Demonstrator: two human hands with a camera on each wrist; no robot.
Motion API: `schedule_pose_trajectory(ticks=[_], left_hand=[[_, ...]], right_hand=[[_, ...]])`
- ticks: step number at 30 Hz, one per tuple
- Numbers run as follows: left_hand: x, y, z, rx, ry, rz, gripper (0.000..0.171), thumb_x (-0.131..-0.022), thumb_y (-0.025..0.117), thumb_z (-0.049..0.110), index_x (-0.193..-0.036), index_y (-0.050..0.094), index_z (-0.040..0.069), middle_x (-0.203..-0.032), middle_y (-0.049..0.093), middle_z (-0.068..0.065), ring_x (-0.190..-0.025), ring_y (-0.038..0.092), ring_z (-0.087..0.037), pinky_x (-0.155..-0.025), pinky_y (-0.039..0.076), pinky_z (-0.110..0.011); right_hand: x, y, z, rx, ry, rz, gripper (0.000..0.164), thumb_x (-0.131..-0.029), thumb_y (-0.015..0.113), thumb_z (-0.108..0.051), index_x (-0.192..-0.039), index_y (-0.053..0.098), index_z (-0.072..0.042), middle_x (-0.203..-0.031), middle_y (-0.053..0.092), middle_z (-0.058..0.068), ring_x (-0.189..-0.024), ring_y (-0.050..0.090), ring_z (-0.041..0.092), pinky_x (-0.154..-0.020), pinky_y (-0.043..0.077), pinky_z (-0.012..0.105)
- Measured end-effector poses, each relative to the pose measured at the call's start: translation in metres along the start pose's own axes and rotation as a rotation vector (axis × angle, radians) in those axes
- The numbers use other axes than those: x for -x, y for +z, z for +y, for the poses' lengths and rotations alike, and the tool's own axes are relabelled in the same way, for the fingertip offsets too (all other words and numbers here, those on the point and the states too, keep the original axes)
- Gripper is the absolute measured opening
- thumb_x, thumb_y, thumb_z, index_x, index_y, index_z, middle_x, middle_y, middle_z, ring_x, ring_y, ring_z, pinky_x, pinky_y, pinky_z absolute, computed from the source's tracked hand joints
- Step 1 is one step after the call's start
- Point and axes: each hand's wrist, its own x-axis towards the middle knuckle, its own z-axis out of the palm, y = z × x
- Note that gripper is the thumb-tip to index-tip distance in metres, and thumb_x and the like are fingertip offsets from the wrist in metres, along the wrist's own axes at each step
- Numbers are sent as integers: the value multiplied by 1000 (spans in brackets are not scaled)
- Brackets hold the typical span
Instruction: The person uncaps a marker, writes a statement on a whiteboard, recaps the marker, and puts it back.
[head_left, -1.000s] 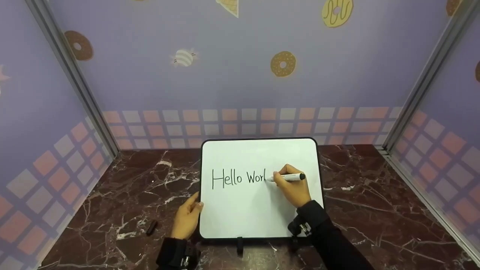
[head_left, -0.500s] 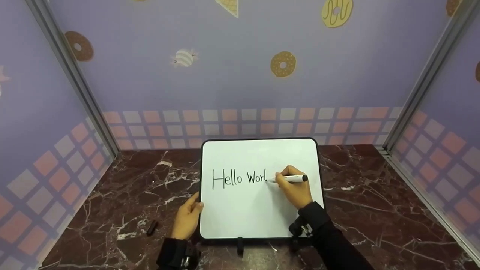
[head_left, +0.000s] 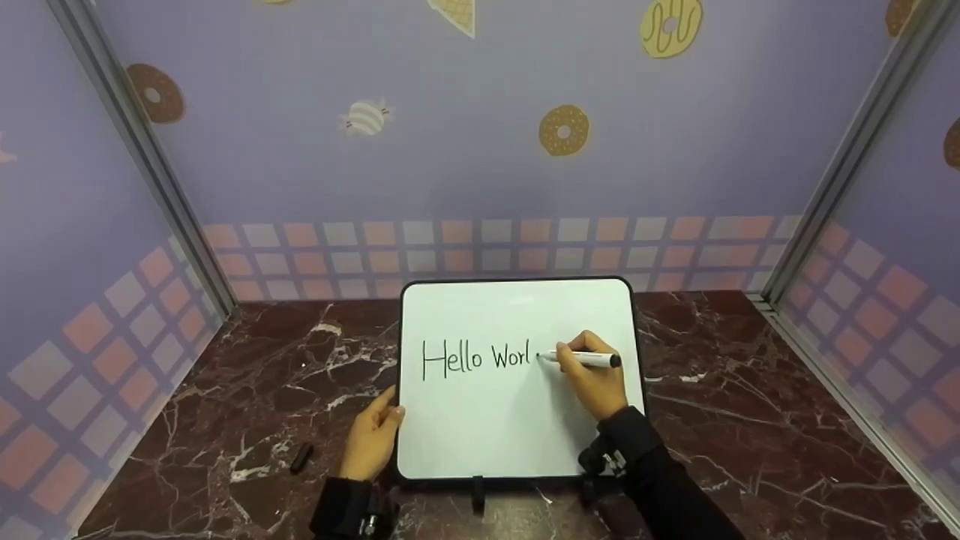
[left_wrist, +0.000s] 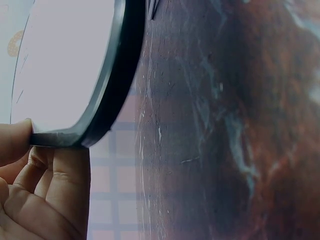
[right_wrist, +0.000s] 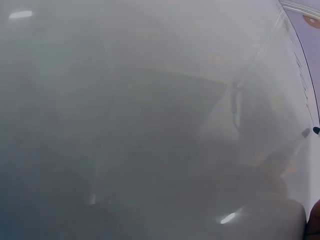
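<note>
A whiteboard [head_left: 480, 427] with a black frame stands tilted back on the table, bearing "Hello Worl" in black handwriting. My right hand [head_left: 598, 381] pinches a white marker [head_left: 592, 358] with a black end. The marker's tip is at the board just right of the "l". In the right wrist view the board's blurred surface [right_wrist: 150, 125] fills most of the picture, with the dark marker tip [right_wrist: 316, 130] at the right edge. My left hand [head_left: 370, 439] grips the board's left edge, thumb in front and fingers behind, as the left wrist view shows [left_wrist: 50, 185].
A small black marker cap [head_left: 301, 457] lies on the dark red marbled table [head_left: 195, 450], left of my left hand. Black feet [head_left: 478, 493] stick out under the board's lower edge. Purple patterned walls [head_left: 465, 165] enclose the back and both sides.
The last letter "l" has gained a small curved foot at its base. My right hand and the marker have shifted slightly right, off that letter. My left hand keeps its hold.
</note>
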Motion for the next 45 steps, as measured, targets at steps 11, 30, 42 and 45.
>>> schedule_pose_trajectory(ticks=[11, 30, 42, 45], left_hand=[[0, 1, -1, -18, -19, 11, 46, -94, 49, 12, -135, 40, -6, -105, 64, -23, -104, 57, -34, -91, 43, -48], [0, 1, 0, 9, -29, 3, 46, -94, 49, 12, -135, 38, -7, -108, 62, -25, -106, 57, -36, -93, 42, -48], [-2, 1, -3, -2, -54, 5, 45, -94, 49, 11, -135, 40, -5, -109, 62, -25, -106, 57, -36, -93, 43, -48], [-2, 1, -2, -10, -49, 6, 45, -94, 49, 12, -135, 40, -4, -108, 62, -24, -105, 57, -36, -92, 43, -48]], right_hand=[[-2, 4, 8, 20, -26, -31, 19, -83, 65, -6, -66, 56, -2, -59, 60, 4, -52, 52, 8, -46, 38, 20], [-6, 3, 29, 53, -12, -7, 23, -81, 64, -9, -60, 54, -9, -55, 59, 0, -49, 53, 13, -44, 37, 22], [-10, 3, 30, 35, -3, 34, 22, -82, 65, -11, -63, 55, -9, -58, 59, 1, -51, 52, 14, -45, 37, 22], [-11, 4, 29, 20, 7, 31, 21, -83, 65, -11, -65, 56, -7, -60, 60, 4, -53, 54, 14, -47, 40, 22]])
